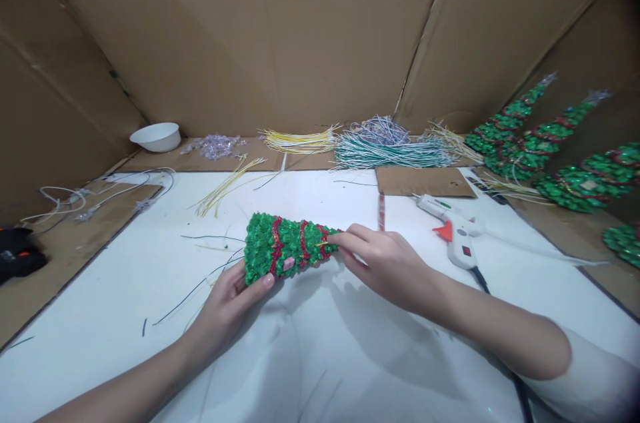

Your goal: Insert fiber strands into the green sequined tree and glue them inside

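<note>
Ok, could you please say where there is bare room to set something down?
White tabletop is mostly bare between the left cardboard strip and left hand, bar loose wires; another patch separates the glue gun's cord from the right cardboard strip. The back edge is crowded with wire bundles, the right with green trees.

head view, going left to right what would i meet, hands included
Black object → bowl → left hand → held tree → right hand → glue gun → other trees.
</note>
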The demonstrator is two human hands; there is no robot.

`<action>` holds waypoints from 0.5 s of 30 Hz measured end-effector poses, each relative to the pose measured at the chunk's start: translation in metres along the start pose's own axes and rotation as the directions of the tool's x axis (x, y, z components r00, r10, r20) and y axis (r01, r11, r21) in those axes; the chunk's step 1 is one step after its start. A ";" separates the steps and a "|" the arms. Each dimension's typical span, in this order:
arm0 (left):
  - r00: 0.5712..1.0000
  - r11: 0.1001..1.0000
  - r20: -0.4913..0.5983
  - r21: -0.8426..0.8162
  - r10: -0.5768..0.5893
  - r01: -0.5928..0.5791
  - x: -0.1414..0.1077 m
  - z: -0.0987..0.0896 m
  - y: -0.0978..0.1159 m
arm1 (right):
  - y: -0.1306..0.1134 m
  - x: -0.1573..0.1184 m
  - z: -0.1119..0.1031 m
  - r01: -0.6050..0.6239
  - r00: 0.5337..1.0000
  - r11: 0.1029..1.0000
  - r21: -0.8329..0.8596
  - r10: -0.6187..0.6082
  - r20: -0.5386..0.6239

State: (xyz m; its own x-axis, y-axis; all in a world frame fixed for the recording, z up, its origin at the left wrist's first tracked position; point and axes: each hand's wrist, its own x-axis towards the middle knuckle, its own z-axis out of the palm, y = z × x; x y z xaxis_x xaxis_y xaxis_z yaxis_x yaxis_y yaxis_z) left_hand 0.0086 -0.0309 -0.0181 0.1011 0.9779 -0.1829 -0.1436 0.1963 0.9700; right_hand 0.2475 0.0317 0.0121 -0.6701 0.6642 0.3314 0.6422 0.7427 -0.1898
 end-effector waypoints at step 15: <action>0.999 0.997 0.032 -0.072 -0.016 0.018 -0.002 0.001 0.000 | -0.008 0.021 0.014 -0.038 0.991 0.998 0.051 0.045 -0.130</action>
State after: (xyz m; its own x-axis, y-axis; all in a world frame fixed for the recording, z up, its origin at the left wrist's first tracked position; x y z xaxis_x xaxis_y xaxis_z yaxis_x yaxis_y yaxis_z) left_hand 0.0094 -0.0328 -0.0177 0.1353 0.9719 -0.1927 -0.2119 0.2184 0.9526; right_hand 0.2238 0.0409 0.0078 -0.5869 0.6799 0.4396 0.6475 0.7201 -0.2493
